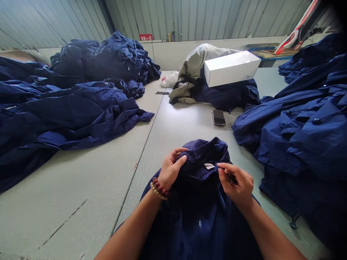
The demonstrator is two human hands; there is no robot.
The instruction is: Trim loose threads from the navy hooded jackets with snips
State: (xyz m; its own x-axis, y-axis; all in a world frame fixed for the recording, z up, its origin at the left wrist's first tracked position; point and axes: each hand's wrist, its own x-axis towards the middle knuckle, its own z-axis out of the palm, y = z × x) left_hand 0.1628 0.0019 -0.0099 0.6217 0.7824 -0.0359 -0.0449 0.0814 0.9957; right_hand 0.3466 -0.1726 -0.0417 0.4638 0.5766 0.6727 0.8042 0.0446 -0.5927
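Nearly unreadable white collar label [209,166]

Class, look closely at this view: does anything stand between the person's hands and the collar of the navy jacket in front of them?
Nothing visible does. The left hand and right hand rest directly on the collar of the navy jacket, on either side of a small white label.

Both forearms, the left forearm [130,231] and the right forearm [273,231], are bare to the bottom edge of the view. Two bead bracelets circle the left wrist: a strand of glossy reddish-brown beads [160,187] nearest the left hand [171,169], and touching it, a strand of smaller pale tan beads [155,191].
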